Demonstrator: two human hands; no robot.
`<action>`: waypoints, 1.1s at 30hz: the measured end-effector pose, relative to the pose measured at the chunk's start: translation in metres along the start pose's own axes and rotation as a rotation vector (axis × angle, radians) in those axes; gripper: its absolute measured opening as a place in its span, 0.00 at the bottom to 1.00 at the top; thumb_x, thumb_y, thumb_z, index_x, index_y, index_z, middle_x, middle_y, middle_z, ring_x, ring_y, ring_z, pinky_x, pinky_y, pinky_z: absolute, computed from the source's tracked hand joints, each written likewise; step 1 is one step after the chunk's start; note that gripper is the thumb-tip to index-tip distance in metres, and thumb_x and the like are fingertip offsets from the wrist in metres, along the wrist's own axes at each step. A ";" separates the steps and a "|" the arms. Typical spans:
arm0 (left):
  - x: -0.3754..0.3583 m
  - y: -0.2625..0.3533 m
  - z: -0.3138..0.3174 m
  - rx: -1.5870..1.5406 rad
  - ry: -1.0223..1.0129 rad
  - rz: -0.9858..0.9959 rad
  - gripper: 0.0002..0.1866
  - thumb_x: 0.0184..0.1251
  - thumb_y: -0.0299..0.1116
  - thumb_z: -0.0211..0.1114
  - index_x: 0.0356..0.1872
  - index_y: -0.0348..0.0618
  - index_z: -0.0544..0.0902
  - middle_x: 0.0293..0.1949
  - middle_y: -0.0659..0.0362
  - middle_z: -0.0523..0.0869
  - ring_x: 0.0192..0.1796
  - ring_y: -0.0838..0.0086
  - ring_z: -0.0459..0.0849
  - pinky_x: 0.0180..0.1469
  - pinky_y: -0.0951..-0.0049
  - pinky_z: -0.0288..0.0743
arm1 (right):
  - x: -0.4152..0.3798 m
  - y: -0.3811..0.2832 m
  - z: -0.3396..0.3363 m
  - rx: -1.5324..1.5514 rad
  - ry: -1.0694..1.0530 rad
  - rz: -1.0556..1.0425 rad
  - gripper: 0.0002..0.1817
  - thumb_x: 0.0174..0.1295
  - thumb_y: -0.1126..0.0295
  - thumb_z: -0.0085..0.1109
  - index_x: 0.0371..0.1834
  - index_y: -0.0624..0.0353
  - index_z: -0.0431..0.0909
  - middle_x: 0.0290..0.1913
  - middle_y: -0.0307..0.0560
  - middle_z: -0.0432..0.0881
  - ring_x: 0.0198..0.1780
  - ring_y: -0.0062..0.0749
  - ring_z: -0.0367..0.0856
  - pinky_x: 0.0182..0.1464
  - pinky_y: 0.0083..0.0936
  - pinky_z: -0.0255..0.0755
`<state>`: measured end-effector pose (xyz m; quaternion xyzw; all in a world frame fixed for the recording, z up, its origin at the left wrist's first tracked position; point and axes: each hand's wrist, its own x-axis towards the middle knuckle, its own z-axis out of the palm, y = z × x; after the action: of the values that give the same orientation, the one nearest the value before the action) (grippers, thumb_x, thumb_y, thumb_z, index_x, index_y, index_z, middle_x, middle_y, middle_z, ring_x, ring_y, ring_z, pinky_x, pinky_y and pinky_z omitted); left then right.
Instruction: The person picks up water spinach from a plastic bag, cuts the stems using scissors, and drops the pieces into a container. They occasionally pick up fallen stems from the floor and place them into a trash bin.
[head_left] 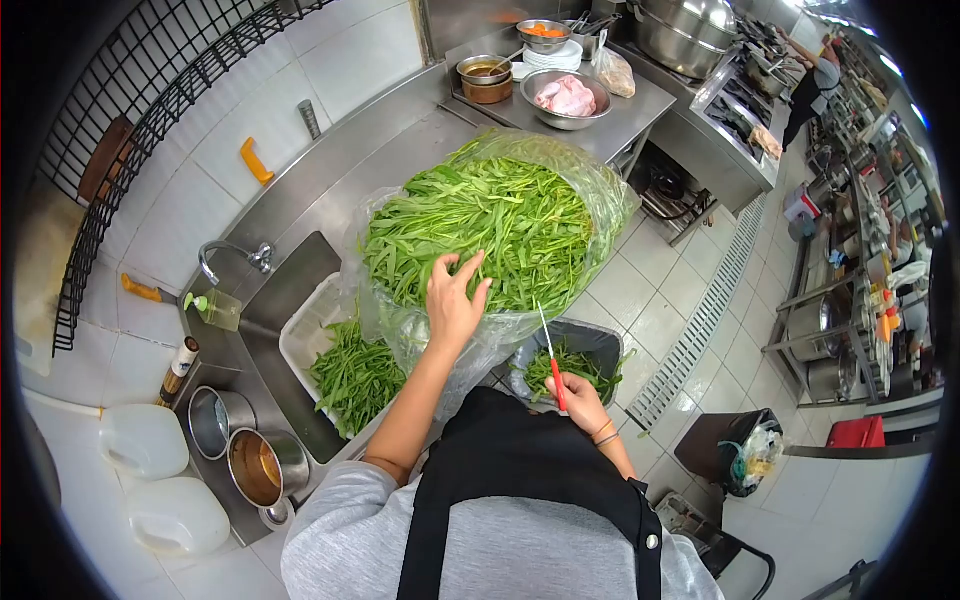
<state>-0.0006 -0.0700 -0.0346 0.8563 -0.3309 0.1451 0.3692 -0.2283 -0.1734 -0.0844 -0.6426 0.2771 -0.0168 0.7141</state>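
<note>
A big heap of leafy greens [490, 215] lies in an open clear plastic bag [600, 180] on the steel counter. Over the near edge of the heap is my left hand [457, 300], its fingers spread and nothing held between them. My right hand [582, 400] grips a knife [555, 365] by its red handle, blade pointing up and away beside the heap. Below that hand, a dark bin [600, 345] holds cut greens and stems. More greens [355, 375] fill a white basin [297, 335] in the sink at the left.
A faucet [235, 258] and soap bottle [215, 310] stand beside the sink [310, 260]. Metal pots [265, 465] sit at the lower left. A bowl of raw meat [565, 98] is at the back. A lined trash bin [715, 450] stands right. A person [810, 85] works far off.
</note>
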 end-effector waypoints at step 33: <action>0.132 0.009 -0.041 0.371 0.077 0.806 0.03 0.43 0.32 0.61 0.22 0.52 0.81 0.24 0.65 0.73 0.36 0.72 0.74 0.40 0.69 0.67 | 0.006 0.009 0.002 0.029 -0.074 0.062 0.18 0.63 0.54 0.54 0.27 0.58 0.73 0.23 0.34 0.73 0.22 0.16 0.69 0.25 0.14 0.62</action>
<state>0.0913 -0.1055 0.0633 0.7045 -0.5928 0.3660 0.1354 -0.2247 -0.1721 -0.0948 -0.6235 0.2699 0.0251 0.7333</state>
